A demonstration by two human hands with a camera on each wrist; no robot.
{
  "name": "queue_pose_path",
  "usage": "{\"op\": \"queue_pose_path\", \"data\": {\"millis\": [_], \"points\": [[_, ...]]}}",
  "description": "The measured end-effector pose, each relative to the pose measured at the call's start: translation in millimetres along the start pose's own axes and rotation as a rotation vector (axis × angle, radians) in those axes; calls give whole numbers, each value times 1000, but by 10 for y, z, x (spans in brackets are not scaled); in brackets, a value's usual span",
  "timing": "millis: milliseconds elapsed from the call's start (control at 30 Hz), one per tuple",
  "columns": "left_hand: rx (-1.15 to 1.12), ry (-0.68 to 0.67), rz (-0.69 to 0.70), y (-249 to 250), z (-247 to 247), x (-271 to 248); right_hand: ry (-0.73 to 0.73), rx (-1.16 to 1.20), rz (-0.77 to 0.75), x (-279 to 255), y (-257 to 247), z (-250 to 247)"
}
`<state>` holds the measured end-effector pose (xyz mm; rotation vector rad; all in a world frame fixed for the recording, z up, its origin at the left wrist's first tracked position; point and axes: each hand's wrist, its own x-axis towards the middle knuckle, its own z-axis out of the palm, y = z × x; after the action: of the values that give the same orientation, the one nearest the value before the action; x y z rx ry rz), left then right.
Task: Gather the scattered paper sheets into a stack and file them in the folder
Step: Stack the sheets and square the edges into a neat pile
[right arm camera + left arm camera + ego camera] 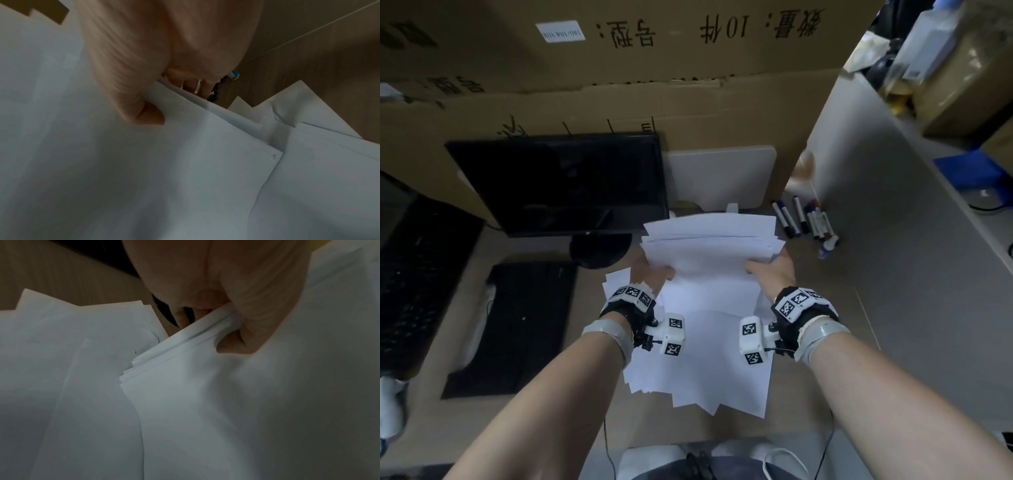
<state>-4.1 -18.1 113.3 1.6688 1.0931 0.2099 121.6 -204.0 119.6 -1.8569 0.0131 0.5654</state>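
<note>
Two hands on the paper, going L to R: far L a black keyboard (421,274) lies at the desk edge, next to it a dark pad (517,325), w/ a black monitor (561,185) standing behind. My left hand (650,274) pinches the L edge of the sheet bundle (709,253); in the left wrist view my thumb (236,344) sits on top and my fingers (180,318) curl under, so the layered edges are squeezed between. The bundle is raised and tilted off the desk (835,342), its edges uneven. More loose sheets (705,370) lie fanned on the desk under and nearer me, touching the bundle's lower part. My right hand (770,270) grips the R edge likewise, thumb over, fingers beneath. Further R a cluster of markers (804,222) lies by the grey partition (887,222). Can't tell where the folder is.
</note>
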Motion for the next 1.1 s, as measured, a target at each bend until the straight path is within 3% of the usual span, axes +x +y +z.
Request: {"op": "queue_pose_path", "data": {"millis": [167, 367, 533, 600, 700, 800, 900, 1100], "points": [[130, -30, 7, 67, 131, -52, 6, 21, -2, -20, -50, -2], [-41, -51, -72, 57, 153, -78, -130, -97, 95, -40, -51, -56], [11, 46, -84, -10, 108, 41, -6, 28, 81, 60, 84, -57], [44, 58, -61, -18, 78, 75, -19, -10, 103, 144, 139, -19], [114, -44, -96, -3, 130, 170, -152, -178, 157, 257, 223, 66], [163, -131, -138, -4, 203, 243, -177, -177, 179, 345, 268, 159], [67, -47, -205, 11, 202, 263, -188, -158, 176, 393, 270, 191], [-64, 49, -187, 161, 31, 244, -124, -20, 117, 205, -14, 263]]}}
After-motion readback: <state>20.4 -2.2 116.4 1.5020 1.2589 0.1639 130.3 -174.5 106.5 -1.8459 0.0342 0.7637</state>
